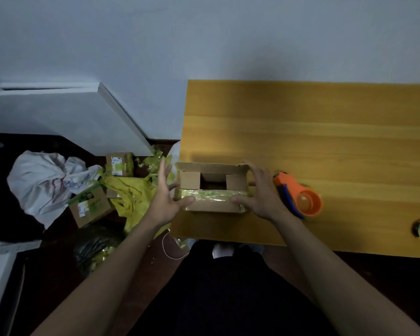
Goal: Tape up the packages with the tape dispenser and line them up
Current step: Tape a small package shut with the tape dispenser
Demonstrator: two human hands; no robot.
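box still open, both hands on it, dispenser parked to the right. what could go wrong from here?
1. The cardboard box sits near the table's left front corner; pressing the flaps could nudge it off toward the floor clutter.
2. Old yellow-green tape on the near flap looks wrinkled, so new tape may stick badly.
3. The orange tape dispenser lies right beside the right hand; the left hand must steady the box alone during the reach.

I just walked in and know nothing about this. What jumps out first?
Two bare hands frame an open cardboard box at the near left corner of a bright yellow-wood table: the left hand and right hand each touch an end of it. Just right of the box lies an orange tape dispenser. On the dark floor to the left sit more boxes amid yellow scraps.
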